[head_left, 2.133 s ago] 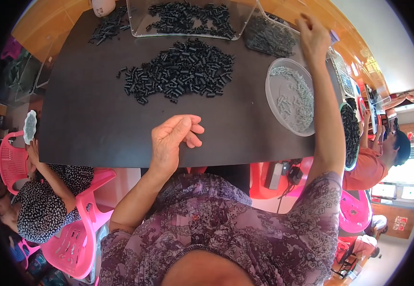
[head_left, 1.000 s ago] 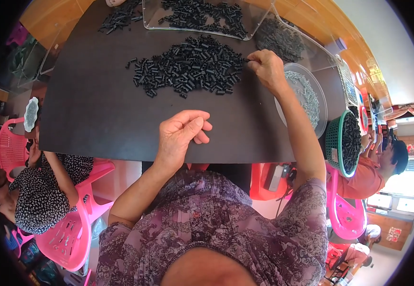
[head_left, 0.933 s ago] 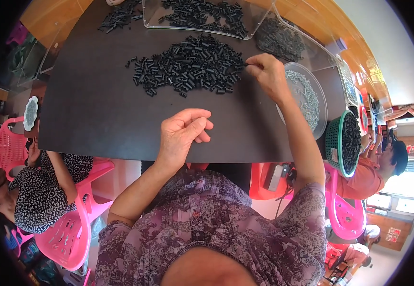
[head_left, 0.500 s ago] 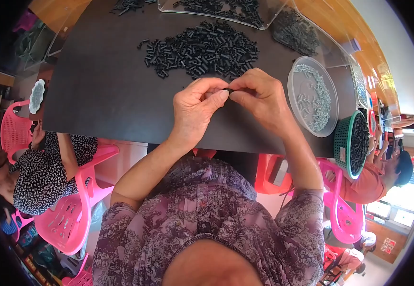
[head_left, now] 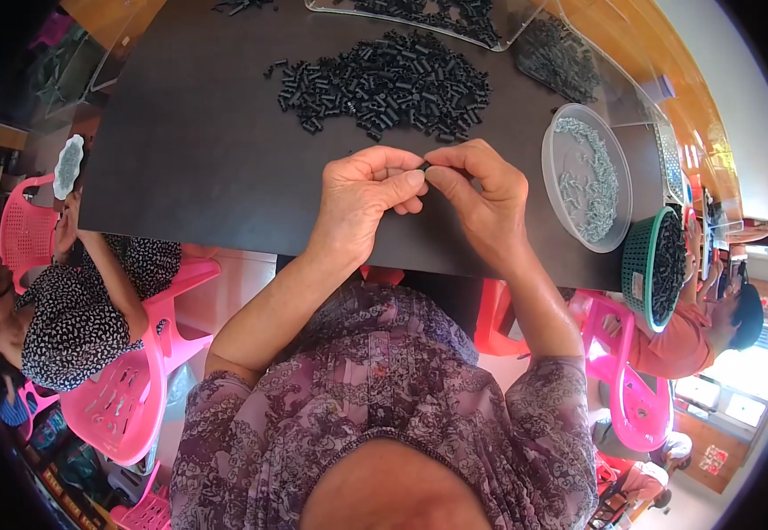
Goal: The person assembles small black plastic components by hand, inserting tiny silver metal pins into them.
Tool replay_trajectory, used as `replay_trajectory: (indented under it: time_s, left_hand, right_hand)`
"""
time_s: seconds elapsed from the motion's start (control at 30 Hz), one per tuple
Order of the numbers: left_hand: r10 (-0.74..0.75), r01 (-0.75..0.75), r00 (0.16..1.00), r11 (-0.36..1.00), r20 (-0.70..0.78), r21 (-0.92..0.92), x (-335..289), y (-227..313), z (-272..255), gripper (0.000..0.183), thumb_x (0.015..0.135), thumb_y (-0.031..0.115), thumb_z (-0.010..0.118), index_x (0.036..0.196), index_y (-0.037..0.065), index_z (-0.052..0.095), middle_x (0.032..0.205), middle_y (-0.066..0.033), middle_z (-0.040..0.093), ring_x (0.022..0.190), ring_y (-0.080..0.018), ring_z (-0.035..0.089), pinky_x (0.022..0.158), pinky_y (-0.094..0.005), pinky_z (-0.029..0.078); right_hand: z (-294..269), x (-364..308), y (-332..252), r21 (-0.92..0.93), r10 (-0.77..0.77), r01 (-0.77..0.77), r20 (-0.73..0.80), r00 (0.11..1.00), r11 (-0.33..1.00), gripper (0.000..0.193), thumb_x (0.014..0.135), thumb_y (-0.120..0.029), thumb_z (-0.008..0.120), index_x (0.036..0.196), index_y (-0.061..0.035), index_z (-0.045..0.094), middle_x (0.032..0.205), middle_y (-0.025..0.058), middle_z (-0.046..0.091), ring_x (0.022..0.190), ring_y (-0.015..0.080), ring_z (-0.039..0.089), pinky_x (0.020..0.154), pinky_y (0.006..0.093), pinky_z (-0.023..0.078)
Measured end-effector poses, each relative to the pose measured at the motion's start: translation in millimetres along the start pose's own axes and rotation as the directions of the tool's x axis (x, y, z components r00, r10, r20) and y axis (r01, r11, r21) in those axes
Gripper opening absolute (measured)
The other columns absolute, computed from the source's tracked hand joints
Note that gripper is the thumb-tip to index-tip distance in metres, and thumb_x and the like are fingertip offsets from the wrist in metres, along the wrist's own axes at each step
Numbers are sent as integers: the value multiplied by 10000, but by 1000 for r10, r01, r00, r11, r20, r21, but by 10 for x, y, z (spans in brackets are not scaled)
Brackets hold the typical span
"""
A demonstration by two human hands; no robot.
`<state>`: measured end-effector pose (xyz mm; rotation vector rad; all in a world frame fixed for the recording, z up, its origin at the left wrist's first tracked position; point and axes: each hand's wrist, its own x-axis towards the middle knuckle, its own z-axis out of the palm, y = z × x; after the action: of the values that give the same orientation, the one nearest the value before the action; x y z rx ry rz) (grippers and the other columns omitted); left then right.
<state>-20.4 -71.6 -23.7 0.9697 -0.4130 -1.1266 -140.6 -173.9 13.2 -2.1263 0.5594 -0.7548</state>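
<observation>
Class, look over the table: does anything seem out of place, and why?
A small pale piece shows in the left half of the black heap; odd, because other pale pieces lie in the round tub.

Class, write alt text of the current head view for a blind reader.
A person's left hand and right hand pinch a tiny dark piece over a table. Beyond lies a heap of black cylinders; at right, a round tray holds pale pieces.

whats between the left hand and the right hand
In the head view, a small dark piece is pinched between the left hand and the right hand; mostly hidden, so its exact shape is unclear.
</observation>
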Motion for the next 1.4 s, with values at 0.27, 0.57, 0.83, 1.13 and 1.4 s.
replay_trajectory:
  time_s: [0.27,0.57,0.83,1.13,1.4]
  left_hand:
    - [-11,12,1000,1000,16,-14,-36,-4,-46,151,845,47,625,962,-49,618,769,-97,645,632,-131,581,607,-232,477]
    - [-24,24,998,1000,-60,8,-107,-11,-47,143,839,34,611,967,-28,621,769,-75,642,626,-107,571,604,-221,458]
    - [12,-15,999,997,45,71,-95,-83,-46,148,847,65,628,962,-28,621,763,-78,639,604,-94,561,597,-202,462]
    - [1,-8,998,994,63,107,-70,-124,19,157,834,65,643,955,-33,620,753,-79,639,592,-95,563,580,-200,463]
    - [6,-11,999,994,48,107,-89,-114,38,148,840,64,634,933,-49,612,756,-91,627,591,-120,546,578,-218,444]
  right_hand:
    - [42,-55,-32,-64,-109,108,-5,994,992,128,770,28,649,898,12,649,777,73,608,701,142,570,620,250,452]
    - [115,-138,16,-241,-382,360,-52,923,901,177,725,49,662,892,-6,641,758,111,615,685,265,581,597,342,463]
    - [-1261,-210,641,-561,89,-311,-387,918,767,111,743,-85,640,818,-14,681,767,165,656,740,318,633,671,381,486]
    - [-1470,-217,861,-571,285,-421,-316,905,705,234,733,-103,663,943,1,676,764,139,678,717,188,652,685,296,493]
    - [-1527,-246,939,-503,262,-392,-311,914,770,203,723,-116,621,888,-19,689,806,185,664,789,330,647,730,390,496]
